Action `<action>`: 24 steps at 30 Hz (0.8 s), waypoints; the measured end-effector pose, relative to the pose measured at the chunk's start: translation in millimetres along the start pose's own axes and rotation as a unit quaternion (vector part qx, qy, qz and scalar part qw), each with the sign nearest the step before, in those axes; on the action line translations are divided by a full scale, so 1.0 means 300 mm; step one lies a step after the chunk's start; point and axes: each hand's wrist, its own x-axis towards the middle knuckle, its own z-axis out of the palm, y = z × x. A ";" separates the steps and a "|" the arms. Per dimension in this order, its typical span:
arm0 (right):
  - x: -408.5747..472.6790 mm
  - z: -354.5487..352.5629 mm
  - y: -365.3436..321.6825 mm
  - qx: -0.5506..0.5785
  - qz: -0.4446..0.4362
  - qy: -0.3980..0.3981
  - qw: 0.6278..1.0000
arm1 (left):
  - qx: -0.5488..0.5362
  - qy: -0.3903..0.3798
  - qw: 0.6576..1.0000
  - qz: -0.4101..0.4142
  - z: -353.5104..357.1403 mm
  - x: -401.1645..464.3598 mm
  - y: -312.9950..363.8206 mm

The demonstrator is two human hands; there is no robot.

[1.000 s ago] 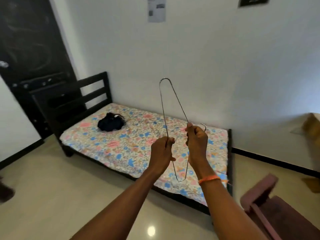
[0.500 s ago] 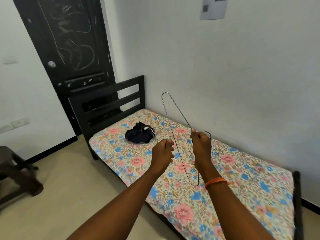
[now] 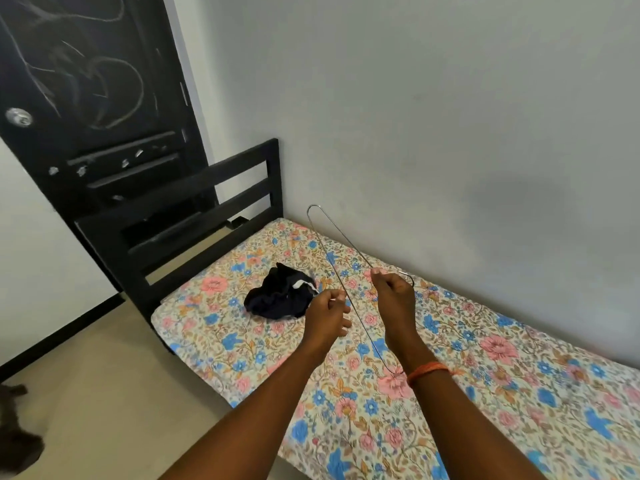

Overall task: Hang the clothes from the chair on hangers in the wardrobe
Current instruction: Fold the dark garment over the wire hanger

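A thin metal wire hanger stands on end in front of me, one tip up and one down. My right hand grips it near the hook, which pokes out to the right. My left hand pinches the long bottom wire. A crumpled dark garment with a white label lies on the floral bedsheet just left of my left hand. No chair with clothes and no wardrobe is in view.
The bed with a black slatted headboard runs along the grey wall. A black door with a round knob stands behind the headboard. A dark piece of furniture shows at the lower left on the beige floor.
The view has swung left and closer to the bed: the door now fills the upper left and the maroon chair at the right has dropped out of view. Both hands keep holding the hanger.
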 end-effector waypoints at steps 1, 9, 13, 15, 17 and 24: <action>0.053 0.034 0.014 0.001 0.006 -0.001 1.000 | -0.007 -0.009 1.000 -0.012 -0.017 0.060 -0.008; 0.425 0.321 0.091 -0.008 0.046 -0.030 0.998 | 0.065 0.012 0.995 -0.073 -0.155 0.500 -0.058; 0.582 0.469 0.136 -0.023 0.070 -0.027 0.997 | 0.092 0.019 0.992 -0.086 -0.218 0.713 -0.076; 0.661 0.539 0.168 -0.040 0.071 -0.027 0.996 | 0.113 0.019 0.988 -0.104 -0.242 0.833 -0.105; 0.734 0.594 0.201 -0.067 0.065 -0.029 0.995 | 0.158 0.010 0.982 -0.106 -0.259 0.954 -0.154; 0.995 0.782 0.432 -0.133 0.097 0.021 0.986 | 0.425 -0.020 0.901 -0.084 -0.303 1.387 -0.472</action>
